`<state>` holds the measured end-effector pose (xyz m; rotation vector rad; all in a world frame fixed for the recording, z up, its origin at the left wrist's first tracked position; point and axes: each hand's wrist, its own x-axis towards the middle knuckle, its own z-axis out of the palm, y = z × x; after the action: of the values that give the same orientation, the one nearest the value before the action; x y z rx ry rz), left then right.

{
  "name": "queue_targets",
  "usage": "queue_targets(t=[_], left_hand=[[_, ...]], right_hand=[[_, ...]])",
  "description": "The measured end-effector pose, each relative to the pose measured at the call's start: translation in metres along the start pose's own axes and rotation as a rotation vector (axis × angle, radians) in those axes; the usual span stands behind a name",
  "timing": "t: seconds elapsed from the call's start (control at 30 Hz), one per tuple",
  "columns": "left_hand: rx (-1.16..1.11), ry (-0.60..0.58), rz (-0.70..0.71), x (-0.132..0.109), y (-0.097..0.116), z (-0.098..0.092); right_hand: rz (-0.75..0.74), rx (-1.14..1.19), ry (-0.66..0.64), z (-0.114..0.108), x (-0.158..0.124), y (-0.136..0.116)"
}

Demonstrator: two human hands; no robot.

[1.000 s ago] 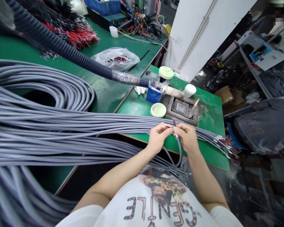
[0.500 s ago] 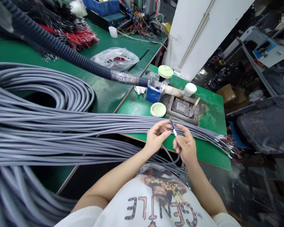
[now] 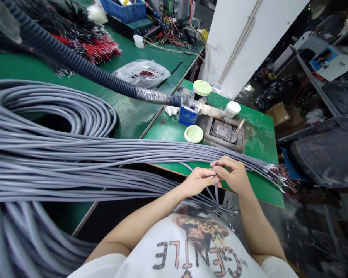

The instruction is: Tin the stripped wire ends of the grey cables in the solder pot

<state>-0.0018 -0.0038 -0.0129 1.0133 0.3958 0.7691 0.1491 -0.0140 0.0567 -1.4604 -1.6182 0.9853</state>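
Note:
Both hands meet over the front edge of the green board, at the end of one grey cable [image 3: 216,195] whose length hangs down below them. My left hand [image 3: 199,181] is closed in a pinch at the cable's end, and a thin dark wire shows at its fingertips. My right hand [image 3: 232,173] pinches the thin wires from the other side, its fingers curled and touching the left fingertips. The fingers hide most of the stripped end. Just behind the hands runs a bundle of grey cables [image 3: 150,148], with stripped coloured wire ends [image 3: 282,177] fanned out at the right.
A solder pot [image 3: 222,130] sits on the green board [image 3: 261,135], beside a pale green lid [image 3: 193,134], a white cup [image 3: 232,109] and a blue box [image 3: 188,116]. A corrugated hose [image 3: 104,75] crosses above. Coiled grey cable [image 3: 104,112] lies left.
My right hand has moved up from the cable's jacket to the wires and turned over them. My left hand has come down slightly; the cable now hangs straighter and its wire tips are covered.

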Motion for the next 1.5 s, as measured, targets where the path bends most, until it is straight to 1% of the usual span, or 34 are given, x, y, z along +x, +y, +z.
queue_targets(t=[0.1,0.2,0.27,0.37,0.43,0.47,0.5,0.57,0.6,0.63,0.7,0.77,0.87,1.0,1.07,1.17,1.27,1.33,1.4,1.43,1.5], left_hand=[[0.021,0.01,-0.02,-0.002,-0.004,0.002],[0.002,0.048,-0.056,-0.005,-0.008,0.002],[-0.024,0.086,-0.06,-0.007,-0.01,0.001],[-0.052,0.12,-0.078,-0.01,-0.01,0.0],[-0.067,0.128,-0.111,-0.012,-0.009,-0.001],[-0.072,0.133,-0.123,-0.012,-0.009,-0.001],[-0.072,0.143,-0.126,-0.013,-0.009,-0.002],[-0.066,0.147,-0.118,-0.012,-0.008,-0.003],[-0.062,0.137,-0.116,-0.012,-0.008,-0.003],[-0.061,0.123,-0.117,-0.011,-0.008,-0.002],[-0.073,0.115,-0.124,-0.01,-0.008,-0.001],[-0.112,0.145,-0.13,-0.011,-0.008,-0.001],[-0.192,0.2,-0.113,-0.013,-0.01,-0.003],[-0.361,0.183,-0.101,-0.016,-0.013,-0.007],[-0.453,0.161,-0.101,-0.016,-0.015,-0.009],[-0.526,0.153,-0.103,-0.015,-0.016,-0.011],[-0.557,0.172,-0.116,-0.013,-0.014,-0.012],[-0.569,0.192,-0.122,-0.012,-0.013,-0.013],[-0.577,0.212,-0.124,-0.011,-0.011,-0.016],[-0.58,0.219,-0.124,-0.01,-0.01,-0.017],[-0.587,0.231,-0.119,-0.009,-0.008,-0.019]], right_hand=[[0.053,0.109,0.075,0.011,0.003,-0.001],[0.054,0.254,0.163,0.021,0.008,0.007],[0.071,0.39,0.221,0.024,0.014,0.014],[0.067,0.541,0.349,0.016,0.02,0.022],[0.036,0.539,0.396,0.005,0.021,0.023],[0.023,0.488,0.368,0.0,0.02,0.023],[0.017,0.405,0.302,-0.003,0.018,0.021],[0.014,0.2,0.124,-0.005,0.012,0.015],[0.011,0.11,0.059,-0.003,0.01,0.011],[0.002,0.048,0.03,0.0,0.008,0.008],[-0.025,0.016,0.057,0.008,0.006,0.003],[-0.029,0.076,0.102,0.015,0.007,0.002],[0.002,0.282,0.114,0.021,0.008,0.009],[0.079,0.552,0.113,0.028,0.008,0.025],[0.11,0.597,0.111,0.031,0.007,0.03],[0.11,0.581,0.104,0.034,0.007,0.036],[0.052,0.461,0.129,0.032,0.005,0.036],[-0.048,0.297,0.191,0.027,0.002,0.034],[-0.222,0.099,0.241,0.022,-0.003,0.029],[-0.325,0.001,0.239,0.019,-0.006,0.027],[-0.51,-0.172,0.178,0.015,-0.012,0.023]])
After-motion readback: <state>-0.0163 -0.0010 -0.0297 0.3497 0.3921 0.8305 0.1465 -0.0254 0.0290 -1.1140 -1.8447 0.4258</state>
